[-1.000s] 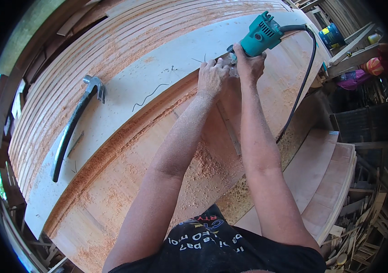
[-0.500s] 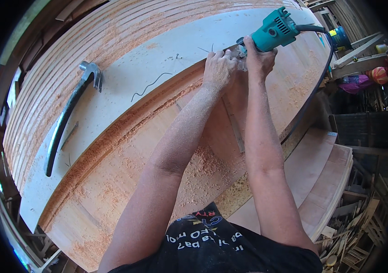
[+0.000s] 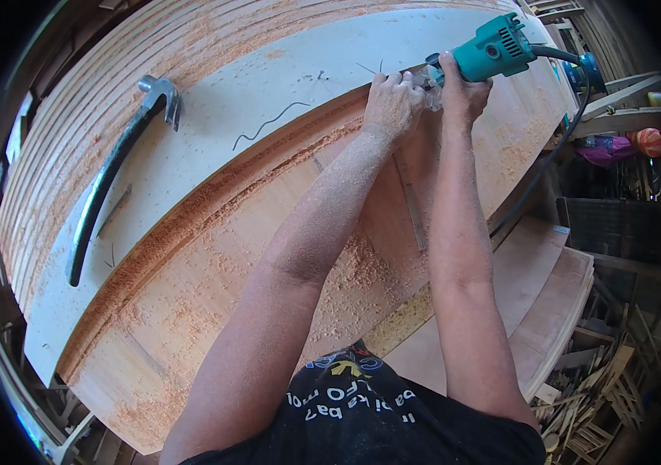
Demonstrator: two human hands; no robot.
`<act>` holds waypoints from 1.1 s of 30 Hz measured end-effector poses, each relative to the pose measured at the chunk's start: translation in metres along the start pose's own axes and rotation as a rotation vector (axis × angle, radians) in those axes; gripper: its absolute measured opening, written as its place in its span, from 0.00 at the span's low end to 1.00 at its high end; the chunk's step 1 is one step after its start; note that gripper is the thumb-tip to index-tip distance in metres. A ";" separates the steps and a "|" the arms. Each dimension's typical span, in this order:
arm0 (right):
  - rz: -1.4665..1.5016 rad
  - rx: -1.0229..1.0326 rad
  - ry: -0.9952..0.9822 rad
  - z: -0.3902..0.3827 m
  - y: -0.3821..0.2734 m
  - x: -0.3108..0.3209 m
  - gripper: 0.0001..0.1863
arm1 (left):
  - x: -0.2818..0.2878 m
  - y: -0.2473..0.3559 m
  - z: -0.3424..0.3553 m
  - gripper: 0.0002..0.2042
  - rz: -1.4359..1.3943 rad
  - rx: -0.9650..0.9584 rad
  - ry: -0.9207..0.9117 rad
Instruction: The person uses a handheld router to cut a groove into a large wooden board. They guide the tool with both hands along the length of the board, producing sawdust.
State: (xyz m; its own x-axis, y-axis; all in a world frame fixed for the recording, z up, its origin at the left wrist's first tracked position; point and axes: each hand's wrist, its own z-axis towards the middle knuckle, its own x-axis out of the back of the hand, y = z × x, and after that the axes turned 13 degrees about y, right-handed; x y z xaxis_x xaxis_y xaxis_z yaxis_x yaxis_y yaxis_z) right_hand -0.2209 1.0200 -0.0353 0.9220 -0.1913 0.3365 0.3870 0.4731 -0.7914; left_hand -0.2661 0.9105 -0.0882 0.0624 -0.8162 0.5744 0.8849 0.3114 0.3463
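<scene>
My right hand (image 3: 463,91) is wrapped round the lower body of a teal trim router (image 3: 493,48), which lies tilted toward the upper right. Dusted with shavings, my left hand (image 3: 394,102) has its fingers curled at the router's clear base (image 3: 429,87); the fingertips are partly hidden. The base sits at the curved edge of a white template board (image 3: 214,132). Along that edge runs a shavings-filled channel (image 3: 199,203) in a reddish wooden panel (image 3: 268,213). The cutting bit is out of sight.
A claw hammer (image 3: 102,198) rests on the white board at left, near a bent wire (image 3: 268,125) and nails. The router's black cord (image 3: 566,139) drops down the right side. Curved panels (image 3: 532,310) are stacked at lower right, beside scrap wood (image 3: 594,403).
Both hands and the router appear farther right and slightly lower in the picture. The view has also shifted a little. The grip looks the same.
</scene>
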 end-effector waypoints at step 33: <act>0.415 0.012 -0.017 0.011 0.018 -0.012 0.22 | 0.004 0.004 0.000 0.06 -0.007 0.055 -0.017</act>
State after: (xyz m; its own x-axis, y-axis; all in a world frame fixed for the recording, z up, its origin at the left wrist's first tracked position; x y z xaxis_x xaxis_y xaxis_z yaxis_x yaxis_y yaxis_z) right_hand -0.2255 1.0400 -0.0480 0.9995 0.0319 -0.0016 -0.0179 0.5171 -0.8557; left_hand -0.2624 0.9082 -0.0841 0.0478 -0.8100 0.5844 0.8588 0.3321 0.3901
